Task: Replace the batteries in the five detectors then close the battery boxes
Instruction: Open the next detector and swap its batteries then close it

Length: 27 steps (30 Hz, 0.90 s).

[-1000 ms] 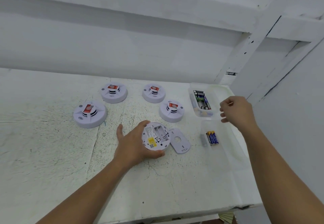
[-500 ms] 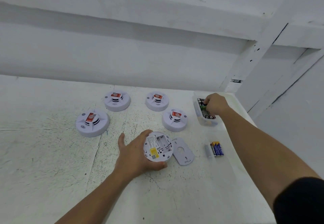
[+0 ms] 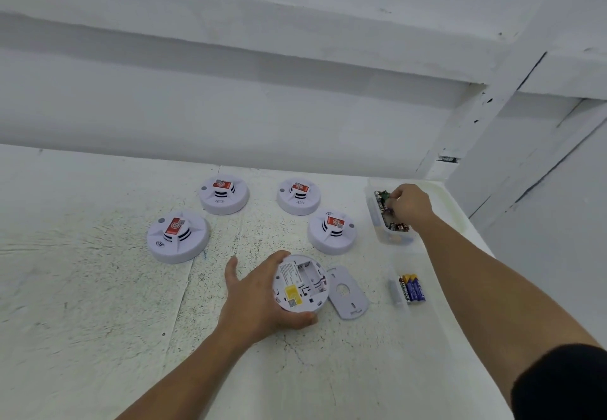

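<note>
White painted desk [image 3: 82, 288], surface speckled with dark flecks, plain white wall [image 3: 230, 117] along its far edge, broad white ledge [image 3: 262, 25] jutting above, chipped white post [image 3: 476, 117] at the far right corner, flat even light

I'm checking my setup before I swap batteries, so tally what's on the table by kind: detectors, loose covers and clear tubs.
Detectors: 5
Loose covers: 1
Clear tubs: 2
Total: 8
</note>
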Each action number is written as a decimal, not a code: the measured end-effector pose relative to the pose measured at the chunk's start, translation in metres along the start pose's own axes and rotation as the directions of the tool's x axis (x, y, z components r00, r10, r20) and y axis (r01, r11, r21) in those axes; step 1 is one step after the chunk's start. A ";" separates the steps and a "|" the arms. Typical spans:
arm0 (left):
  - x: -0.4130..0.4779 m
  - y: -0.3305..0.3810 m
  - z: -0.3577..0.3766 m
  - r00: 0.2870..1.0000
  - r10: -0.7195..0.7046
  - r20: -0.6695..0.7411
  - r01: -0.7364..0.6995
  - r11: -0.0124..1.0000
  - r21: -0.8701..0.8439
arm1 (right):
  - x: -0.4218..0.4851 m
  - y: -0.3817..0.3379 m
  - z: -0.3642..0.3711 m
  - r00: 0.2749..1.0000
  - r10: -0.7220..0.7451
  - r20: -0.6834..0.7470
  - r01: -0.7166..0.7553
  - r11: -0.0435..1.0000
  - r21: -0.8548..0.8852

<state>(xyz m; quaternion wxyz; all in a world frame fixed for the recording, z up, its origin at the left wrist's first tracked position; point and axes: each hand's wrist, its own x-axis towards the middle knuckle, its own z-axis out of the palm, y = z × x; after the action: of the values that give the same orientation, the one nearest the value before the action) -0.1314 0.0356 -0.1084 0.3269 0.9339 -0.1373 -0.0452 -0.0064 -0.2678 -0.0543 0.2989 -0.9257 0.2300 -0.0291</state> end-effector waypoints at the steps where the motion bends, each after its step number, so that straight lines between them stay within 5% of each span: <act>1: 0.000 0.000 0.000 1.000 -0.001 0.003 0.001 1.000 0.000 | -0.001 -0.001 -0.004 0.998 0.055 -0.005 -0.054 0.991 0.124; 3: 0.000 -0.001 0.001 1.000 0.002 0.002 -0.002 1.000 0.000 | -0.007 -0.006 -0.014 0.990 0.131 0.046 -0.138 0.889 0.437; 6: 0.000 -0.002 0.001 1.000 0.001 -0.009 -0.001 1.000 -0.008 | -0.026 -0.023 -0.029 0.971 0.115 0.208 -0.237 0.552 0.799; 8: 0.000 -0.003 0.001 1.000 0.002 -0.010 -0.003 1.000 -0.011 | -0.041 -0.032 -0.037 0.961 0.040 0.274 -0.265 0.419 0.869; 11: 0.001 -0.003 0.001 1.000 0.012 -0.017 -0.013 1.000 -0.021 | -0.070 -0.046 -0.041 0.944 -0.036 0.327 -0.291 0.370 0.882; 18: 0.000 -0.006 0.003 0.999 0.039 -0.031 -0.040 0.999 -0.036 | -0.140 -0.054 -0.005 0.914 -0.145 0.380 -0.282 0.446 0.849; 23: 0.000 -0.006 0.002 0.999 0.041 -0.020 -0.042 0.999 -0.026 | -0.177 -0.045 0.036 0.968 -0.202 0.150 0.077 0.806 0.587; 27: 0.000 -0.007 0.004 0.998 0.052 -0.025 -0.053 0.998 -0.023 | -0.193 -0.032 0.062 0.942 -0.333 0.041 0.295 0.881 0.369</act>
<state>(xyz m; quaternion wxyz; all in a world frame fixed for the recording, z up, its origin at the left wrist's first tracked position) -0.1303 0.0385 -0.1162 0.3405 0.9266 -0.1573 -0.0270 -0.1536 -0.1255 -0.0705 0.4652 -0.8809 0.0519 -0.0707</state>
